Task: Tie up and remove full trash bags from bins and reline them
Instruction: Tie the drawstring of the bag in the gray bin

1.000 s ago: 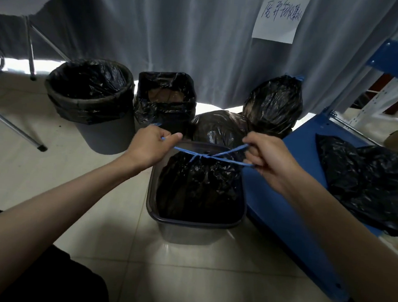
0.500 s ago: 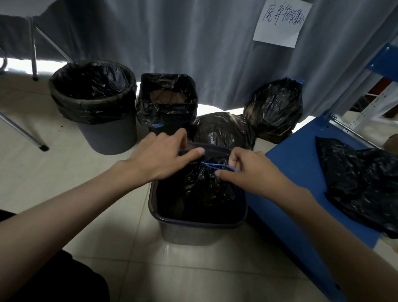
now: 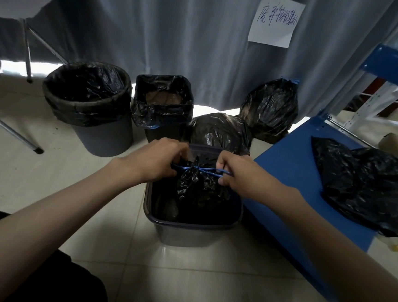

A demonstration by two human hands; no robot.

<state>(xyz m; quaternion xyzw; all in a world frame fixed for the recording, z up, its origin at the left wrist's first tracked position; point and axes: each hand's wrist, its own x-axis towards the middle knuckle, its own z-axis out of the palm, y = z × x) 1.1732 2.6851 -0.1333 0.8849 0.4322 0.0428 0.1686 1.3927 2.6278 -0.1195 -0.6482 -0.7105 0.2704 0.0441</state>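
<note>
A dark square bin [image 3: 191,232] stands on the floor in front of me with a full black trash bag [image 3: 199,189] inside. The bag's neck is gathered and a blue drawstring [image 3: 200,169] runs across it in a knot. My left hand [image 3: 155,162] grips the left end of the string just above the bin's left rim. My right hand [image 3: 238,176] pinches the right end above the right rim. The string is taut between them.
A round grey bin [image 3: 103,137] and a square bin [image 3: 162,104], both lined in black, stand behind. Two tied black bags [image 3: 218,133] [image 3: 270,109] sit by the grey curtain. A blue shelf board [image 3: 294,173] at right carries a loose black bag [image 3: 363,187]. Metal table legs [image 3: 27,63] stand at left.
One second ago my hands held the string wide apart. They came together over the bag's neck, and now pull the ends outward again with the neck cinched tighter.
</note>
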